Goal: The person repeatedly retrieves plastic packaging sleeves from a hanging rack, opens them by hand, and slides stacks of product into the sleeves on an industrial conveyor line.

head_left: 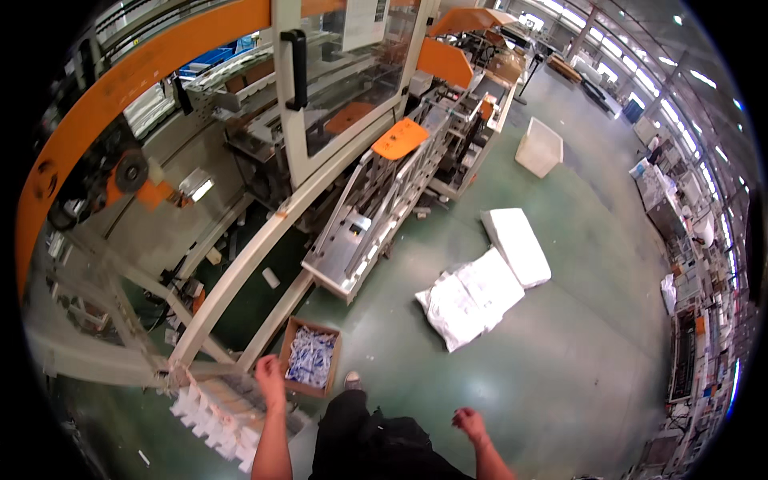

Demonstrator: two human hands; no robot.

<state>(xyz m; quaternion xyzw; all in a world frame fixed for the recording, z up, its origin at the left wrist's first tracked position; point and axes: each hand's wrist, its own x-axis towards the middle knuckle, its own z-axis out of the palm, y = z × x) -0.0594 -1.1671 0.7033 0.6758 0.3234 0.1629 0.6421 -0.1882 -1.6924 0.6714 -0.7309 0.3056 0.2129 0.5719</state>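
My left hand [270, 378] is raised beside the open cardboard box [336, 364], with its fingers loosely bent and nothing seen in it. The box sits on the floor and holds many small blue-and-white packets [310, 357]. Whether the hand touches the box's edge is hard to tell. Below that hand lies a stack of white, notched pieces [216, 422], partly hidden by my forearm. My right hand [470, 422] hangs over the green floor to the right of my legs, fingers loosely curled and apart, holding nothing visible.
A large machine with a cream frame [248, 276] and orange beam [128, 88] stands at left. Its conveyor [352, 240] reaches toward me. Two white sacks [472, 300] lie on the floor ahead, with a white bin [540, 148] beyond. Workbenches [668, 208] line the far right, near another person [654, 146].
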